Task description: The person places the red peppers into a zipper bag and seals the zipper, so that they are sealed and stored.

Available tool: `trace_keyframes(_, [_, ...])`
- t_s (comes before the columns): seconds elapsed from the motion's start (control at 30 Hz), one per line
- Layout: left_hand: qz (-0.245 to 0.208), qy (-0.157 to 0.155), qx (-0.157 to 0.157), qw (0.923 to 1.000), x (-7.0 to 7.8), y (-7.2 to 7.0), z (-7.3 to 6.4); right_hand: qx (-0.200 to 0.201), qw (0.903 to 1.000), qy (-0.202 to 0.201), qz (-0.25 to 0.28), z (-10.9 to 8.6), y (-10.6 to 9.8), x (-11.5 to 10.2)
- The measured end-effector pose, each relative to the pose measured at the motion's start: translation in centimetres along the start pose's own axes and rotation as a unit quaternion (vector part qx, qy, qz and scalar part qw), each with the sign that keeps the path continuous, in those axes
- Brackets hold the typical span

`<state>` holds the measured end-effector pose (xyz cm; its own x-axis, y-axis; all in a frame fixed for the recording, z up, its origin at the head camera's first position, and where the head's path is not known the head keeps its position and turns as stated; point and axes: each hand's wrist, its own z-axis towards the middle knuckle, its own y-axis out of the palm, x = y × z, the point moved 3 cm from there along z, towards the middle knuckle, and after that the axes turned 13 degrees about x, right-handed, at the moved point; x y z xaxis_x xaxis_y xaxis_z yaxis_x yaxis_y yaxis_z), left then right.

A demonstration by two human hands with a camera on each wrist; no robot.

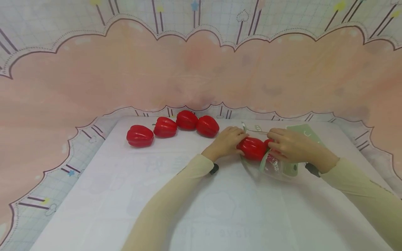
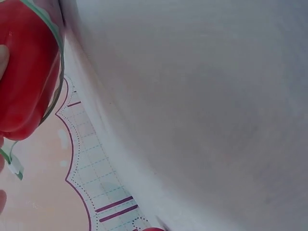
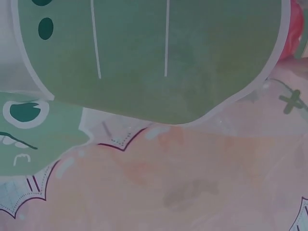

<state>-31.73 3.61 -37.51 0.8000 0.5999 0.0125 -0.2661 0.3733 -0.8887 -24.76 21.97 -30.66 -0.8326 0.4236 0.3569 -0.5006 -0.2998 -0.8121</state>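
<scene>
red bell pepper sits at the mouth of the clear bag with green print, on the right half of the white table covering. your left hand grasps it by its left end, fingers over the top and thumb low on the near side. in the left wrist view the bag's green edging runs across the upper side of the pepper, so it lies at least partly within the opening; how deep, you cannot tell from these views. your right hand has its fingers curled at the bag's opening, pinching the edge, just beside the pepper's right end. a smaller patch of red shows by those fingertips, mostly hidden.

the bag lies under and beyond your right hand, its green printed part filling much of the right wrist view, with a cartoon eye at the left.

well to the left of your hands, four more red peppers rest on the covering in a loose curved row, the two rightmost touching. your pale sleeves reach to the wrists, where dark wrist devices show. behind the table hangs a peach backdrop with scalloped cloud outlines.
</scene>
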Motion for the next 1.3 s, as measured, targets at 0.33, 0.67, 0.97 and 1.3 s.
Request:
trace_keyframes(0.33, [-0.022,0.055,0.004,0.9982,0.8,-0.7,0.4,0.012,0.9998,-0.015,0.010,-0.4,0.1,0.2])
trace_keyframes(0.67, [0.042,0.038,0.044,0.9974,0.8,-0.2,0.6,0.009,0.9998,-0.015,0.003,-0.5,-0.3,0.0])
trace_keyframes(0.97, [0.090,0.018,0.087,0.9920,1.1,0.2,0.7,0.008,0.9998,-0.015,0.003,-0.6,-0.3,0.0])
trace_keyframes(1.3, [0.098,0.006,0.021,0.9950,1.9,1.1,1.4,0.021,0.9996,-0.019,0.003,-0.6,-0.2,0.0])
